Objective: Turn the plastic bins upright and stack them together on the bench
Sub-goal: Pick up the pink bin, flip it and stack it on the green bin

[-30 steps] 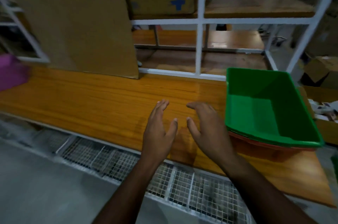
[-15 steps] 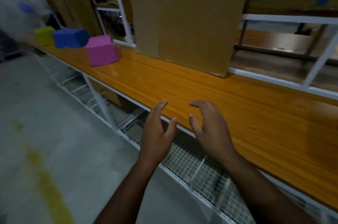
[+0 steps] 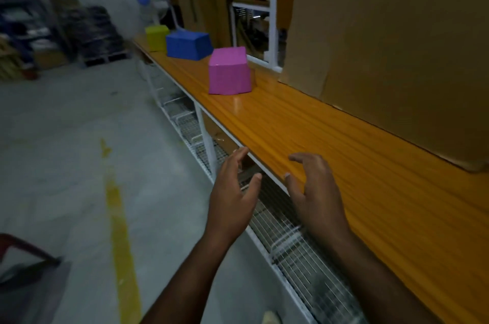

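Both hands empty, held out low centre of frame. Left hand (image 3: 232, 199) hangs past the bench (image 3: 330, 143) edge, over the wire rack (image 3: 291, 241) below; fingers loosely spread and curled, thumb out. Right hand (image 3: 315, 191) hovers over the bench's front edge, fingers spread and bent like a ready claw, touching nothing. Palms face each other with a gap between, probably pre-shaped to take a bin by its sides.

Three bins sit well up the bench, upper centre of frame, all apparently upside down: flat closed bottoms up, no opening visible. Pink bin (image 3: 229, 72) is nearest, standing alone near the cardboard sheet (image 3: 397, 45) leaning against the rack. Blue bin (image 3: 188, 45) is behind it, yellow bin (image 3: 156, 37) furthest and just beside the blue. All look like smooth plastic, sides flaring toward the bench. None is turned or stacked. Pink looks like the next pick; it is well out of reach.
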The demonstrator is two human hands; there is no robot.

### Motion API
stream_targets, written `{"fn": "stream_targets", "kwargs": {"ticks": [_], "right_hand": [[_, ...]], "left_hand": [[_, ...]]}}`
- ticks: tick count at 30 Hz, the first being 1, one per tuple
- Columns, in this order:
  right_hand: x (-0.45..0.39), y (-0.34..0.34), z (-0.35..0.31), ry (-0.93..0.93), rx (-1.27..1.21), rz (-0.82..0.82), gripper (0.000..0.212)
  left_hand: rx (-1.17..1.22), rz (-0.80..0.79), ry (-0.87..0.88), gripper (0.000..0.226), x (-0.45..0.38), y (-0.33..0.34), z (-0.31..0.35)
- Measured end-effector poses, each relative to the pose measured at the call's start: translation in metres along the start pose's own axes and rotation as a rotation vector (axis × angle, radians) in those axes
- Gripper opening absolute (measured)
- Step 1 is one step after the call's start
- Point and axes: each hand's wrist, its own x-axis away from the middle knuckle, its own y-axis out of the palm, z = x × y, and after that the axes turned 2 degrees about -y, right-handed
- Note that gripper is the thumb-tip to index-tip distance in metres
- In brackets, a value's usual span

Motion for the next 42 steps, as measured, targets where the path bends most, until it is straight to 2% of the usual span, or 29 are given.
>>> {"fn": "stream_targets", "kwargs": {"ticks": [8,14,23,28,37,42], "right_hand": [[-0.155,0.08,0.015,-0.058,-0.096,-0.062,0.034],[-0.236,0.131,0.031,-0.052,-0.13,-0.083,0.035],[-0.365,0.223,0.061,0.034,-0.126,-0.027,0.038],[-0.447,0.27,0.068,0.129,-0.08,0.007,0.045],[-0.554,0.331,0.091,0.408,-0.102,0.113,0.047],[-0.6,0.352,0.123,0.571,-0.111,0.16,0.071]], "left_hand": [[-0.082,0.069,-0.039,0.053,-0.14,-0.01,-0.039],[-0.072,0.108,-0.091,0.053,-0.223,-0.011,-0.08],[0.023,0.058,-0.057,0.052,-0.374,-0.008,-0.166],[0.06,-0.034,-0.03,0.054,-0.477,-0.017,-0.209],[0.106,-0.042,-0.092,0.053,-0.616,-0.018,-0.266],[0.089,-0.029,-0.122,0.057,-0.663,-0.005,-0.273]]}}
